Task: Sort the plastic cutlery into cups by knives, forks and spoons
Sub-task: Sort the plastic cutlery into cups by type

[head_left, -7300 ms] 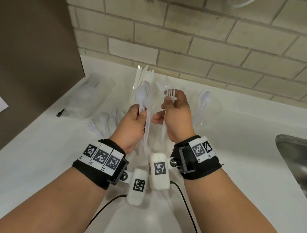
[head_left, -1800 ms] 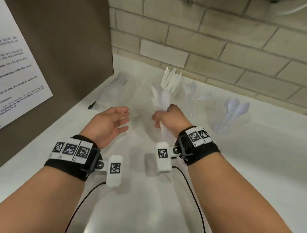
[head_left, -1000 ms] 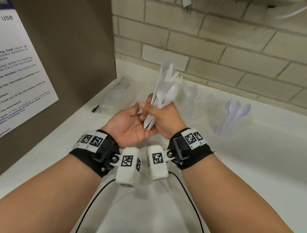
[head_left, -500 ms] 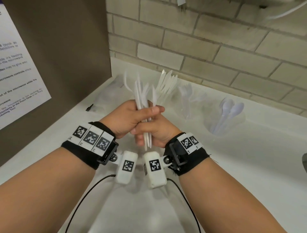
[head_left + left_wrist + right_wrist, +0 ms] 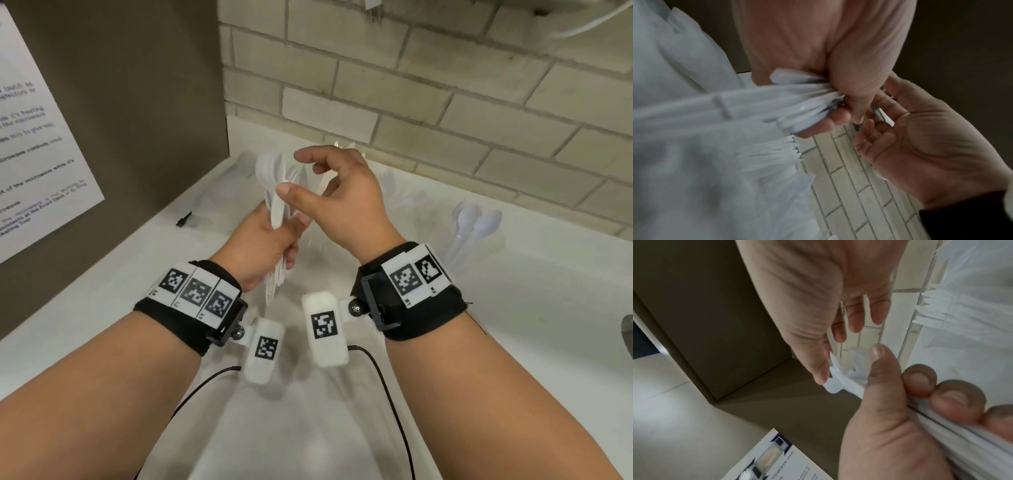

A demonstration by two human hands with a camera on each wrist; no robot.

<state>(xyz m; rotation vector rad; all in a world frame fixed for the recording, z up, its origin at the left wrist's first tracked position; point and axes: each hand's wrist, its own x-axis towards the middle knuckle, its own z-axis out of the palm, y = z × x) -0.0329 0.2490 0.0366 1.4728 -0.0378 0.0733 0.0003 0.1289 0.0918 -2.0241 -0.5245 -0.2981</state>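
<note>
My left hand [image 5: 270, 240] grips a bundle of white plastic cutlery [image 5: 274, 205] upright by the handles, its heads fanned out above the fist; the same cutlery bundle [image 5: 801, 113] shows under the thumb in the left wrist view. My right hand [image 5: 298, 174] hovers over the heads with thumb and forefinger apart, and its thumb tip touches one piece [image 5: 830, 382]. A clear cup of spoons [image 5: 476, 233] stands at the right. The knife cup [image 5: 772, 152] and fork cup [image 5: 807, 177] are mostly hidden behind my right hand in the head view.
A brown panel with a printed notice [image 5: 41, 154] rises at the left. The brick wall [image 5: 445, 102] closes off the back of the white counter [image 5: 513, 308]. A sink edge [image 5: 627, 329] shows at far right. A small black item [image 5: 184, 219] lies near the panel.
Half a second ago both hands clasped the bundle. Now my right hand has let go and risen above the heads, and my left hand holds the bundle alone.
</note>
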